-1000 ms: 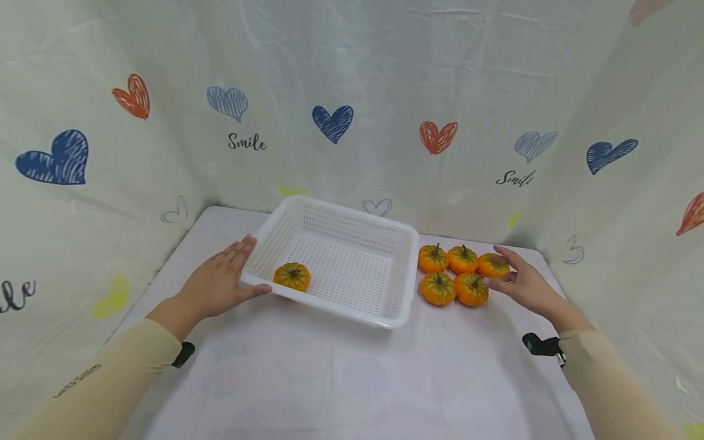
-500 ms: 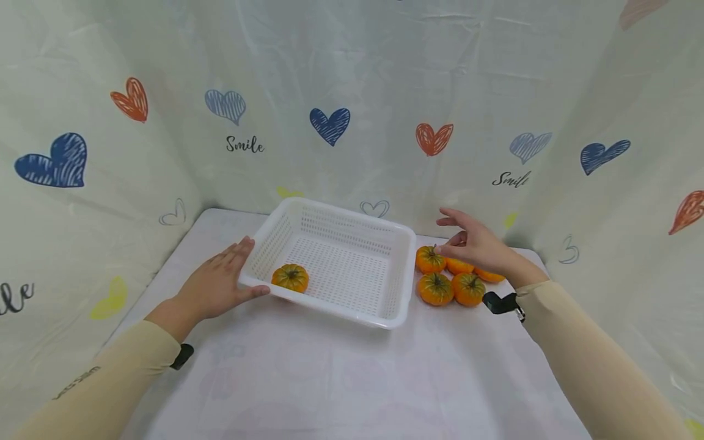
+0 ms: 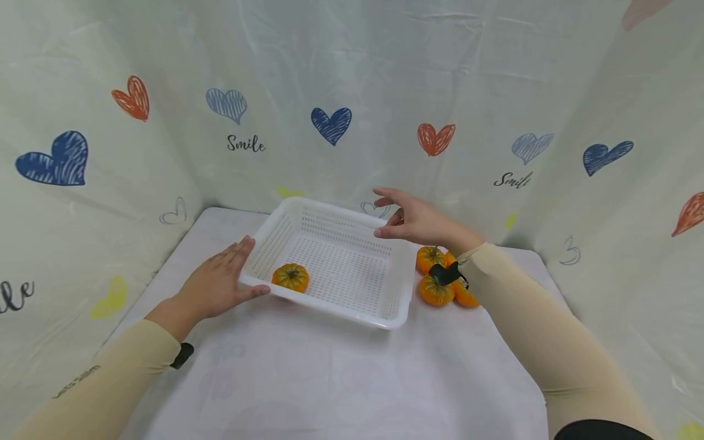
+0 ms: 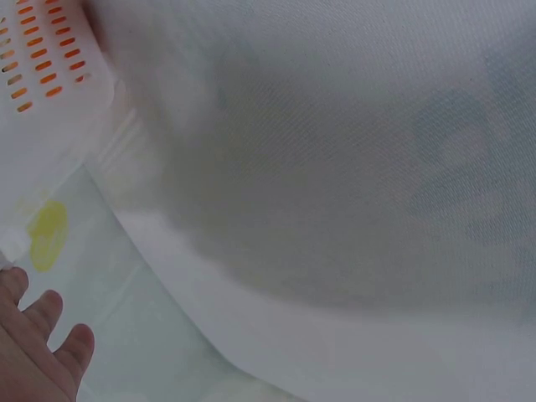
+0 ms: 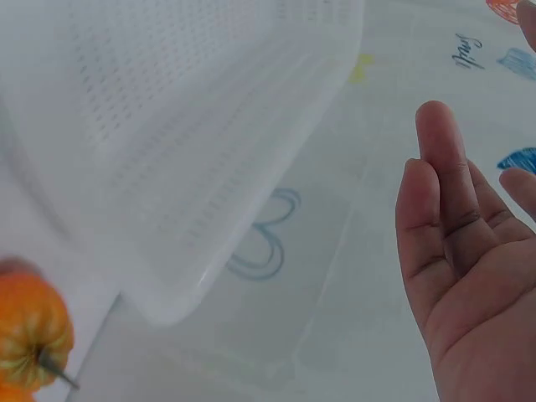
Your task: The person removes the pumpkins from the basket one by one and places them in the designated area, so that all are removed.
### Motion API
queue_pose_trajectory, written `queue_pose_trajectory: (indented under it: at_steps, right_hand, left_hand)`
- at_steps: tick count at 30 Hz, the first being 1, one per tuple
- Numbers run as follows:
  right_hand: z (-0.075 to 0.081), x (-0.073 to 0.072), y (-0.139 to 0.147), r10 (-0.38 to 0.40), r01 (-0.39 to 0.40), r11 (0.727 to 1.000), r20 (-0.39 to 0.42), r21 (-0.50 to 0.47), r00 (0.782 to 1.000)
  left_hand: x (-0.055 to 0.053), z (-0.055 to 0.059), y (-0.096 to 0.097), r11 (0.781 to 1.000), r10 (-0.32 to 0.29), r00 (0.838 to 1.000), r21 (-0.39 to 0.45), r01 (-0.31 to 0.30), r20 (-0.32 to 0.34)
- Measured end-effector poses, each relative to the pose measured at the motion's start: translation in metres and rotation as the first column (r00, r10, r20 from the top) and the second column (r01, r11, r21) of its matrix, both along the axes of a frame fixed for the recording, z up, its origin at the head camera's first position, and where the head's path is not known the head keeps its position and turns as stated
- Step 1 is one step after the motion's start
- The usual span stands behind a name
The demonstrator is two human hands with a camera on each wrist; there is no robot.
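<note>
A white plastic basket point(image 3: 352, 315) with slotted walls stands on the table, and one small orange pumpkin point(image 3: 290, 278) lies in its near left corner. My left hand point(image 3: 217, 281) rests against the basket's left corner, fingers straight along the side and thumb over the front rim. Above the far right rim hovers my right hand point(image 3: 415, 219); the right wrist view shows its bare palm and extended fingers holding nothing. Beneath the right wrist, several more small pumpkins point(image 3: 437, 291) sit beside the basket, partly hidden by the wrist and sleeve.
A pale cloth covers the table point(image 3: 330, 379). Behind it and at both sides hangs a white curtain point(image 3: 385, 73) printed with hearts. Each wrist wears a dark strap point(image 3: 183, 355).
My right hand has moved left from the pumpkins at the right to above the basket's far right rim, carrying nothing. My left hand and the basket have stayed put.
</note>
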State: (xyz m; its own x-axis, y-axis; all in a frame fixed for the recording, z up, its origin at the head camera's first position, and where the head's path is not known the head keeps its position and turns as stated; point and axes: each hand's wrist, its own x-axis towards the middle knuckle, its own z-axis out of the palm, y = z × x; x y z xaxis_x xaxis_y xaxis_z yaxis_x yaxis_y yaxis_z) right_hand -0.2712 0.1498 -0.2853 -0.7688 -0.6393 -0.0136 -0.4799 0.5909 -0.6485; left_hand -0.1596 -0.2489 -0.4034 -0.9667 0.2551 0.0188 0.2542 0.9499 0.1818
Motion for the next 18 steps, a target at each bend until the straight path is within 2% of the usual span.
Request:
queue_pose_trajectory:
  at_steps: [8, 18]
  right_hand:
    - [-0.015, -0.017, -0.042, 0.007, -0.009, 0.999, 0.055, 0.051, 0.998]
    - [-0.041, -0.025, -0.084, -0.003, -0.004, 0.999, 0.134, 0.051, 0.991]
  left_hand:
    - [-0.001, 0.000, 0.001, 1.000, 0.000, 1.000, -0.012, 0.000, 0.013]
    - [-0.001, -0.001, 0.000, 1.000, 0.006, 1.000, -0.006, -0.006, -0.007]
